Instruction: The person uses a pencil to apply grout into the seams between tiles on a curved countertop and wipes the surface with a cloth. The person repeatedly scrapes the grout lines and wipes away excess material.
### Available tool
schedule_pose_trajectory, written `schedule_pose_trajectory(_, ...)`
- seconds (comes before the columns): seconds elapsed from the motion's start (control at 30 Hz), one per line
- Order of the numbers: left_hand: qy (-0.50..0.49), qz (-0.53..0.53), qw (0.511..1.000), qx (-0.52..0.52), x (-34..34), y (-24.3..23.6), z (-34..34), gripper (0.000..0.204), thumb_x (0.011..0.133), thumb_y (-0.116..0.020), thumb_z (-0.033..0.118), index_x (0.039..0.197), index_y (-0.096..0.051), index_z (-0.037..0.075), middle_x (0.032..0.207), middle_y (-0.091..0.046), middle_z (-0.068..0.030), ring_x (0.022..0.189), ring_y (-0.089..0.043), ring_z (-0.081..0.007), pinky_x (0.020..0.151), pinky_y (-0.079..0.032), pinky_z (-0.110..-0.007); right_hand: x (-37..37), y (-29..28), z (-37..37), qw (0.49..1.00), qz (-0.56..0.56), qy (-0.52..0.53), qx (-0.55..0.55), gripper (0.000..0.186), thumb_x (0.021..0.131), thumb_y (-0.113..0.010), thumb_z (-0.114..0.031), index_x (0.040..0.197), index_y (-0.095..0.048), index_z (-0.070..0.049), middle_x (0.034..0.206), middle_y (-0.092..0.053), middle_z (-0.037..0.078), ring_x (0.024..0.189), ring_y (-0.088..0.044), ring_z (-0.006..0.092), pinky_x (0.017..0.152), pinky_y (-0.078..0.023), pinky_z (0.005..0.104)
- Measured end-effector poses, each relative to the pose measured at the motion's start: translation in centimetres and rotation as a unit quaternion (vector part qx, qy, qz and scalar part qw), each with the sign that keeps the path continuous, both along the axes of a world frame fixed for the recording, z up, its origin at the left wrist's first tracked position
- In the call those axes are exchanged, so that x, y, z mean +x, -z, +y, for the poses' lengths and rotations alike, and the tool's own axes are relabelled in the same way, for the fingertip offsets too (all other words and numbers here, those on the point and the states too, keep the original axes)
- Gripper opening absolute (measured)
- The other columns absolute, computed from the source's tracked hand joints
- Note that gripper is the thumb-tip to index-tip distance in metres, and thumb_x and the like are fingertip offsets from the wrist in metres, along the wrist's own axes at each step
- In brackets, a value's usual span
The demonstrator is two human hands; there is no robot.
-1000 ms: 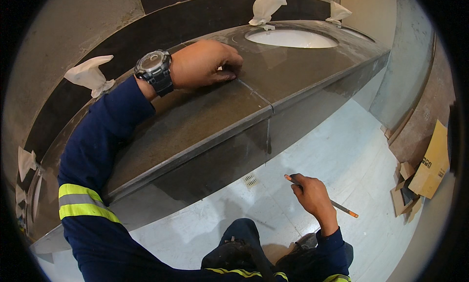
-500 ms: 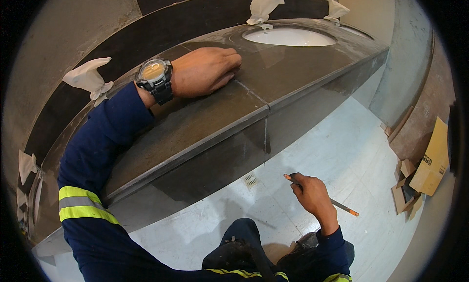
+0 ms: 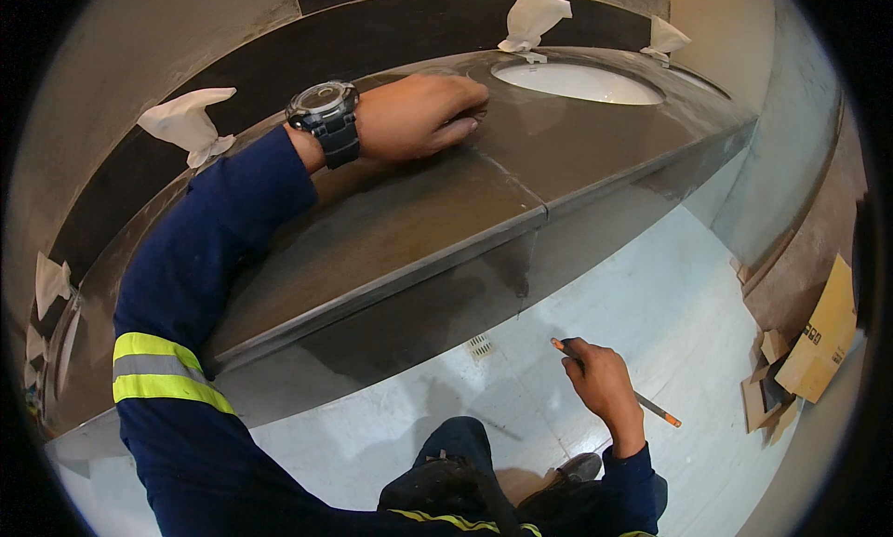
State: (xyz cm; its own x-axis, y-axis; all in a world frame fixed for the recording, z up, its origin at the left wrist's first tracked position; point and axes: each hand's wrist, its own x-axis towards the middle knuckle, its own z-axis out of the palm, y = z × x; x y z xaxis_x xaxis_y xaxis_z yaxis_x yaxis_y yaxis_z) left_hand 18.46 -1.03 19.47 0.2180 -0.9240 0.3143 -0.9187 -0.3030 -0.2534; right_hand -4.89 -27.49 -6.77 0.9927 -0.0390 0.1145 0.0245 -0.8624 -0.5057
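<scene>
My left hand (image 3: 426, 117) rests knuckles-up on the dark grey tiled countertop (image 3: 391, 212), near the far end of a tile joint (image 3: 510, 176). Its fingers are curled together and pressed down; whatever they may hold is hidden beneath them. Over the floor in front of the counter, my right hand (image 3: 603, 385) is closed around a thin dark strip with orange ends (image 3: 659, 409). One orange end pokes out past the thumb, and the other sticks out behind the wrist.
White oval basins (image 3: 579, 81) are set into the counter. Pale wrapped taps (image 3: 186, 126) stand along its back edge. A floor drain (image 3: 480, 346) lies below the counter's front edge. Torn cardboard (image 3: 819, 337) leans at the right.
The whole view has shifted, so the counter appears further right and slightly lower. My left hand stays on the countertop near the joint. My right hand still grips the strip.
</scene>
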Motion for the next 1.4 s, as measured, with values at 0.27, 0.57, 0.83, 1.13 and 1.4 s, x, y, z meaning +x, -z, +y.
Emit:
schedule_pose_trajectory(0.27,-0.046,0.068,0.997,0.008,0.0,-0.6,-0.1,0.023,0.105,-0.055,0.024,0.110,-0.059,0.001,0.098,-0.064,-0.0166,0.087,-0.063,-0.0306,0.082,-0.054,-0.043,-0.2,0.1,0.0,1.000,-0.011,0.002,0.003,0.020,0.092,-0.065,-0.015,0.109,-0.068,-0.005,0.087,-0.071,0.021,0.082,-0.068,0.0422,0.073,-0.053,0.0502)
schedule_pose_trajectory(0.57,-0.021,0.004,0.999,-0.039,0.9,-2.0,0.4,0.029,0.106,-0.056,0.029,0.113,-0.062,0.001,0.100,-0.066,-0.0165,0.088,-0.065,-0.0305,0.080,-0.054,-0.043,-0.2,0.1,0.0,1.000,-0.006,0.001,0.004,0.020,0.091,-0.066,-0.015,0.109,-0.068,-0.004,0.087,-0.071,0.020,0.084,-0.068,0.0414,0.074,-0.053,0.0498)
schedule_pose_trajectory(0.83,-0.097,0.148,0.984,-0.022,-1.0,0.0,-1.1,0.042,0.098,-0.067,0.042,0.111,-0.067,0.002,0.097,-0.070,-0.0172,0.090,-0.067,-0.0283,0.082,-0.053,-0.042,-0.4,0.1,0.0,1.000,-0.014,0.002,0.016,0.024,0.089,-0.067,-0.011,0.111,-0.069,-0.002,0.084,-0.071,0.022,0.079,-0.068,0.0407,0.074,-0.053,0.0459)
schedule_pose_trajectory(1.13,-0.028,0.158,0.987,-0.027,0.0,-0.1,-0.3,0.019,0.095,-0.065,0.012,0.112,-0.071,0.004,0.103,-0.072,-0.0139,0.097,-0.069,-0.0267,0.089,-0.054,-0.039,-0.4,0.0,0.0,1.000,-0.003,0.006,0.009,0.022,0.090,-0.067,-0.012,0.110,-0.067,-0.004,0.089,-0.072,0.020,0.085,-0.069,0.0411,0.076,-0.053,0.0500)
schedule_pose_trajectory(1.4,-0.039,0.180,0.982,0.037,-0.8,-1.3,-0.6,0.023,0.097,-0.071,0.023,0.109,-0.073,0.004,0.106,-0.071,-0.0101,0.096,-0.066,-0.0201,0.084,-0.055,-0.038,-0.3,0.0,0.0,1.000,0.005,0.006,0.013,0.022,0.090,-0.066,-0.012,0.111,-0.068,-0.003,0.090,-0.072,0.020,0.085,-0.069,0.0413,0.077,-0.054,0.0487)
